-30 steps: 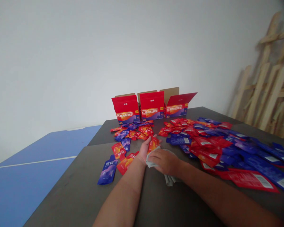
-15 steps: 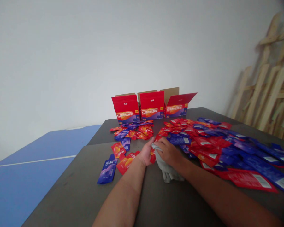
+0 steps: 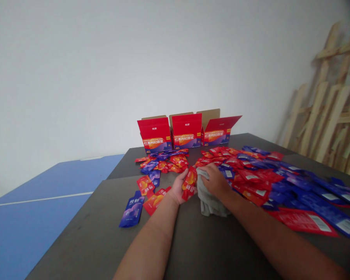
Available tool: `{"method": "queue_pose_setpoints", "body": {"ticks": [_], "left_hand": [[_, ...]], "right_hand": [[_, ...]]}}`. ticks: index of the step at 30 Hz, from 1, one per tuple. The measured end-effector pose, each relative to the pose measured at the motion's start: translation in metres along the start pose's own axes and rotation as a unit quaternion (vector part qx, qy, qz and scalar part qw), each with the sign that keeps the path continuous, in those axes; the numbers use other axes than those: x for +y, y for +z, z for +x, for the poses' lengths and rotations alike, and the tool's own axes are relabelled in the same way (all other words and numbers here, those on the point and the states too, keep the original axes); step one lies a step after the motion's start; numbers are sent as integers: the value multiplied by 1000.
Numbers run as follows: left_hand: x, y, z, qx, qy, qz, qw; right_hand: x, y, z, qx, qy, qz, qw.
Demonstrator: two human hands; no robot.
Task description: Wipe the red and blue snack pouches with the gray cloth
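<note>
My left hand [image 3: 179, 187] is closed around a red pouch [image 3: 189, 182], whose orange-printed side faces up. Just right of it, my right hand [image 3: 216, 181] grips a bunched grey cloth [image 3: 208, 200] that hangs down to the tabletop. The cloth's upper edge is close beside the pouch; whether they touch I cannot tell. Left of my left hand lie a blue pouch [image 3: 132, 210] and a few red pouches [image 3: 155, 200]. To the right, a large heap of red and blue pouches [image 3: 256, 175] spreads over the dark table [image 3: 84, 233].
Three red boxes with raised flaps, a left one [image 3: 156, 140], a middle one [image 3: 187, 136] and a right one [image 3: 217, 134], stand along the back. Before them sits a smaller pile of pouches [image 3: 163, 161]. A blue table [image 3: 61, 194] adjoins at left; wooden fencing [image 3: 321, 120] leans at right.
My right hand and the cloth have moved a little right, off the pouch. More of the red pouch's printed face now shows in my left hand.
</note>
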State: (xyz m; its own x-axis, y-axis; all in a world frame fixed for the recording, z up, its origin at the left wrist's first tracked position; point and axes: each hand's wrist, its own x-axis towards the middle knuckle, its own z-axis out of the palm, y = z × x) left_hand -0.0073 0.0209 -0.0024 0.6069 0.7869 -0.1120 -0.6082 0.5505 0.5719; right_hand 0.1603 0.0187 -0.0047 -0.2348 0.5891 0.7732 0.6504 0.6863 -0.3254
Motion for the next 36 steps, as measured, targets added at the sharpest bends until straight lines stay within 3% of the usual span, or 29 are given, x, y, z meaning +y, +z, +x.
{"method": "queue_pose_setpoints", "body": {"ticks": [4, 6, 9, 15, 22, 28, 31, 33, 36], "left_hand": [[1, 1, 1, 6, 4, 2, 1000], [1, -2, 2, 7, -37, 8, 999], [-1, -8, 2, -5, -83, 21, 996], [-10, -2, -1, 30, -68, 58, 996], [-11, 7, -6, -22, -54, 96, 994], [-4, -3, -4, 7, -27, 86, 996], [1, -2, -2, 14, 25, 34, 999], [4, -1, -2, 20, 54, 9, 998], [7, -2, -2, 14, 63, -8, 998]], "right_hand": [[-31, 8, -12, -113, -217, -12, 969], [-40, 11, -15, -136, -261, -36, 955], [-43, 13, -14, -127, -207, -47, 969], [-26, 9, -5, -55, -42, 15, 998], [-5, 5, 5, 38, 58, 5, 998], [10, -5, 10, 79, 120, -9, 990], [5, -9, 7, 75, 75, 9, 994], [-2, -9, 2, 1, -14, 35, 999], [-14, -2, -7, -153, -154, 39, 975]]}}
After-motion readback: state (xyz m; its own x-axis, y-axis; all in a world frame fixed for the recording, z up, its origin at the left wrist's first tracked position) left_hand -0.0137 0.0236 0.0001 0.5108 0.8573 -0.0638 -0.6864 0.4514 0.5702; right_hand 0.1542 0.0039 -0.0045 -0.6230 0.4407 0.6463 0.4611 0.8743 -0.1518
